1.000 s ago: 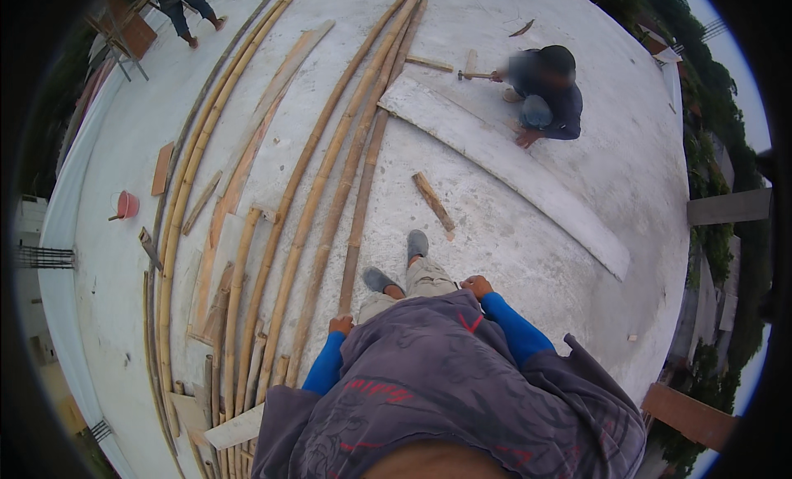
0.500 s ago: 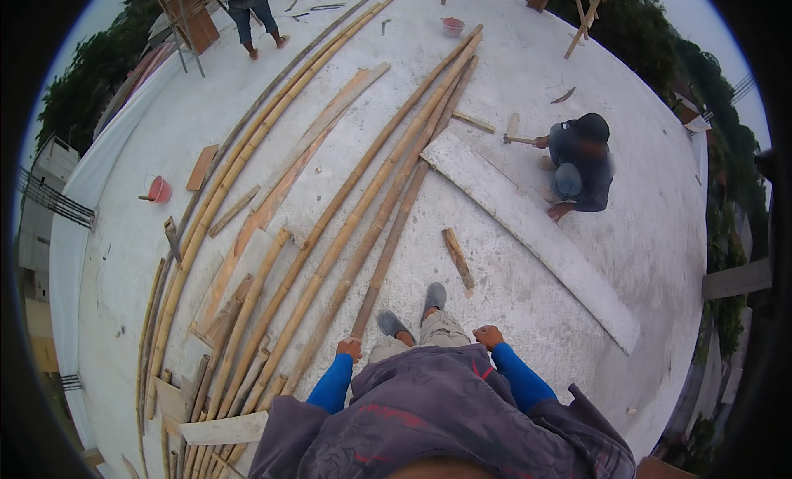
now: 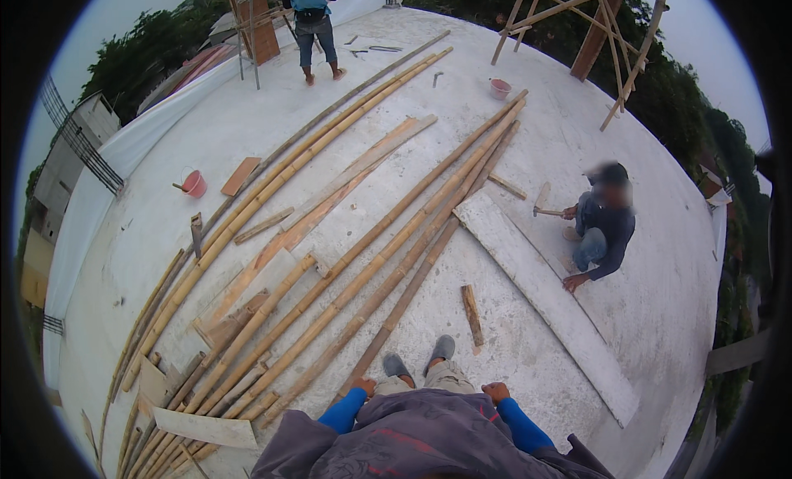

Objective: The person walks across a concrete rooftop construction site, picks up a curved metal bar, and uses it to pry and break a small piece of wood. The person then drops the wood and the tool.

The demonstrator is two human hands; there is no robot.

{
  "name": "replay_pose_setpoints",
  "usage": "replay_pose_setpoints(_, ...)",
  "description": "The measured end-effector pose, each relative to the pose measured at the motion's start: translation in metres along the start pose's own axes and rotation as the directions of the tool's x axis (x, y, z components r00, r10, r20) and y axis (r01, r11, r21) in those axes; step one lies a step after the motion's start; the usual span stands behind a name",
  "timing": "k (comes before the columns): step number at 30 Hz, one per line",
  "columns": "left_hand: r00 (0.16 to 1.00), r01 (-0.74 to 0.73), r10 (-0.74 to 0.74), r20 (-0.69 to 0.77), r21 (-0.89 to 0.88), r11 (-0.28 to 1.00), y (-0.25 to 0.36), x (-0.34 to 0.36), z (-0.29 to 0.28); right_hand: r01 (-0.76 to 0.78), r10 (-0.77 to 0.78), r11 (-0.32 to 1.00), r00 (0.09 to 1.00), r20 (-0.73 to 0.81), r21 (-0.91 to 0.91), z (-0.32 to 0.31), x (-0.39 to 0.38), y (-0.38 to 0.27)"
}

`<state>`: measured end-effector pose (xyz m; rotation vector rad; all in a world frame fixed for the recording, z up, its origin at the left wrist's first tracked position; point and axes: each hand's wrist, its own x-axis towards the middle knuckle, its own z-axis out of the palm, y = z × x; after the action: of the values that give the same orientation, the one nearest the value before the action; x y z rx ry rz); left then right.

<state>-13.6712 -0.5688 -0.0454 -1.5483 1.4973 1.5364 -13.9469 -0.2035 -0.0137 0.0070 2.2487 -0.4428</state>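
Note:
My left hand hangs beside my left thigh with its fingers curled, near the lower end of a dark bamboo pole. Beside my right thigh, my right hand is also curled into a loose fist. No object shows in either hand. Blue sleeves cover both forearms. Between my grey shoes and a long whitish plank lies a short piece of wood. A crouching person at the right holds a hammer and rests the other hand on the plank's edge.
Long bamboo poles and boards spread across the concrete floor at my left. Pink buckets stand at the left and far back. Another person stands far off by scaffolding. Bamboo bracing rises at the back right.
The view has tilted up, so the scene sits lower and more of the far side shows. The crouching person's head has lifted. My hands stay beside my thighs.

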Motion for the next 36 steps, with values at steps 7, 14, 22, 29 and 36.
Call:
replay_pose_setpoints(7, 0.999, -0.047, 0.046, -0.017, -0.122, 0.991, -0.022, 0.028, -0.004, 0.088, -0.091, 0.993, 0.995, 0.043, 0.078, 0.004, 0.014, 0.001)
replay_pose_setpoints(14, 0.994, -0.098, 0.098, -0.044, -0.007, 0.995, -0.046, 0.038, -0.005, 0.169, -0.169, 0.986, 0.986, 0.012, -0.009, 0.011, 0.010, 0.006)
replay_pose_setpoints(22, 0.951, -0.207, 0.266, -0.157, 0.314, 0.927, -0.075, 0.051, 0.016, 0.126, -0.127, 0.992, 0.989, 0.074, 0.025, 0.002, -0.003, 0.003)
replay_pose_setpoints(29, 0.960, -0.174, 0.186, -0.210, 0.071, 0.982, -0.077, 0.035, 0.021, 0.207, -0.206, 0.978, 0.972, 0.111, 0.008, -0.004, -0.002, 0.001)
replay_pose_setpoints(36, 0.969, -0.104, 0.085, -0.232, -0.071, 0.992, -0.086, 0.032, 0.029, 0.261, -0.268, 0.963, 0.946, 0.182, 0.066, -0.023, -0.009, -0.027)
